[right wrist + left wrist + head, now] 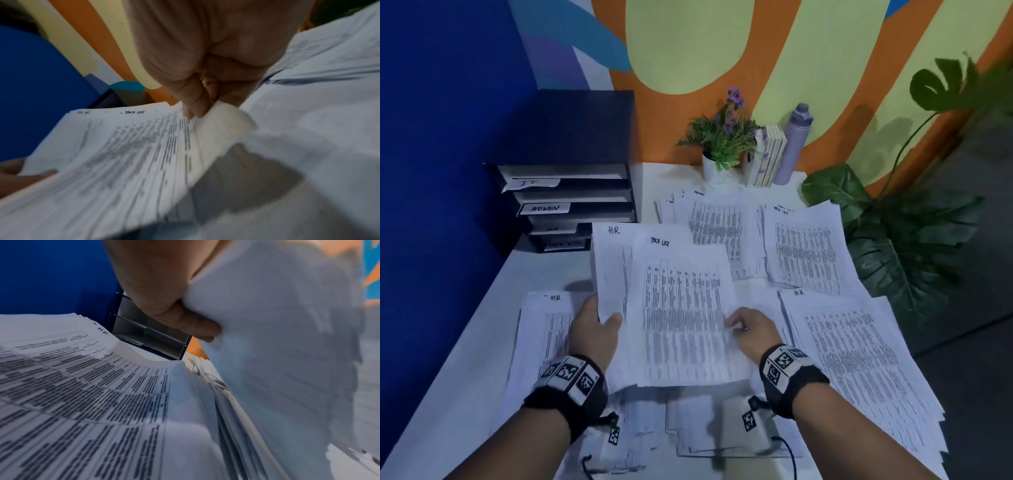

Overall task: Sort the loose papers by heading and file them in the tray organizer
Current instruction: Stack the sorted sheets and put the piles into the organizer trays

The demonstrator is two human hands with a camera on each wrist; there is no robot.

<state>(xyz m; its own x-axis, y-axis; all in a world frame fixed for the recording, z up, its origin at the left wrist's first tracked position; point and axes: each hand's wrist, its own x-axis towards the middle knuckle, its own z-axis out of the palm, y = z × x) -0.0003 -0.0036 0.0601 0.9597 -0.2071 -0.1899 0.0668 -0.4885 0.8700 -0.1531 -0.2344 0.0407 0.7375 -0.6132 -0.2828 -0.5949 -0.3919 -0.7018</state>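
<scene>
My left hand (599,323) grips a bundle of printed sheets above the table; the rear sheet (607,260) is headed "H.R." In the left wrist view the left hand (185,321) curls its fingers round the bundle's edge. My right hand (744,325) pinches the right edge of the front sheet (685,308), headed "TASK LIST". The right wrist view shows the right hand (197,107) pinching that sheet (127,154) between thumb and fingers. The dark tray organizer (571,198) stands at the back left, with labels "IT" and "ADMIN" and two lower labels I cannot read.
Sorted stacks lie on the white table (482,342): an H.R. pile (541,329) at left, another H.R. pile (859,359) at right, an ADMIN pile (715,226) and a task-list pile (808,250) behind. A potted plant (722,144), books and a bottle (794,144) stand at the back.
</scene>
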